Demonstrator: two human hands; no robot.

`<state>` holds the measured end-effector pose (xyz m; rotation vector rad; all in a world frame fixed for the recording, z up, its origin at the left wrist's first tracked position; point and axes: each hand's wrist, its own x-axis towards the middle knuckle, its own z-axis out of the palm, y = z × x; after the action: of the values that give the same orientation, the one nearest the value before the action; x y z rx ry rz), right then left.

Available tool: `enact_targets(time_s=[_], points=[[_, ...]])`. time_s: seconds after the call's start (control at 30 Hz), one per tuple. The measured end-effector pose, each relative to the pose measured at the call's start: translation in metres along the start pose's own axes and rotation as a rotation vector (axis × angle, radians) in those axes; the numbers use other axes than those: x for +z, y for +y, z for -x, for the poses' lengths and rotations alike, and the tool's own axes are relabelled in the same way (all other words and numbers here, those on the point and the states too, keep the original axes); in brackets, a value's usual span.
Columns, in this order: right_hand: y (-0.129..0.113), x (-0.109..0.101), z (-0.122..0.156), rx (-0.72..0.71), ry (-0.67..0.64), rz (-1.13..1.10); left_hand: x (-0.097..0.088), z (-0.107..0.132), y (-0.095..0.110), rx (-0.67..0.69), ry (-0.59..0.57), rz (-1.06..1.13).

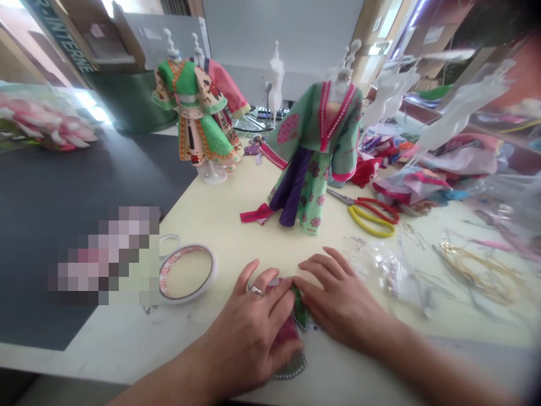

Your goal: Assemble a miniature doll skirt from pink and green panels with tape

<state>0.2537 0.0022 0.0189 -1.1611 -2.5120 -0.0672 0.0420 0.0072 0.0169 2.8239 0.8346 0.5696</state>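
Note:
A small fabric piece (288,338) in green and dark pink, edged with white beaded trim, lies flat on the cream table top (236,225) near its front edge. My left hand (249,332), wearing a silver ring, covers most of the piece and presses it down. My right hand (342,299) comes in from the right, its fingertips pressed on the piece's upper green edge. Much of the fabric is hidden under my fingers.
Ahead stand a green robe (313,152) and a patterned dress (196,113) on doll stands. Double-sided tape (188,273), red-and-yellow-handled scissors (367,214), a plastic bag of beads (380,268), gold cord (477,270) and fabric scraps (448,169) lie around.

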Motion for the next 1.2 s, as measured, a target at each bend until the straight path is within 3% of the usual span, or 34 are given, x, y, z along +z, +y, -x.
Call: enact_targets(time_s=[0.17, 0.4, 0.73, 1.0, 1.2], points=[[-0.0022, 0.0034, 0.0023, 0.001, -0.018, 0.087, -0.0002, -0.0004, 0.0008, -0.006, 0.001, 0.014], [-0.0009, 0.0018, 0.0038, 0.083, 0.064, -0.018, 0.0, -0.001, 0.0003, -0.003, 0.011, 0.009], [-0.0068, 0.0013, -0.0025, 0.037, 0.027, -0.008, -0.0042, -0.004, 0.0025, -0.014, -0.01, 0.024], [-0.0059, 0.0021, -0.0008, 0.031, 0.056, -0.044, -0.0044, 0.0002, -0.0005, 0.035, 0.14, -0.017], [-0.0064, 0.0031, -0.0006, 0.031, 0.053, -0.035, -0.004, -0.0027, 0.0019, 0.015, 0.049, 0.006]])
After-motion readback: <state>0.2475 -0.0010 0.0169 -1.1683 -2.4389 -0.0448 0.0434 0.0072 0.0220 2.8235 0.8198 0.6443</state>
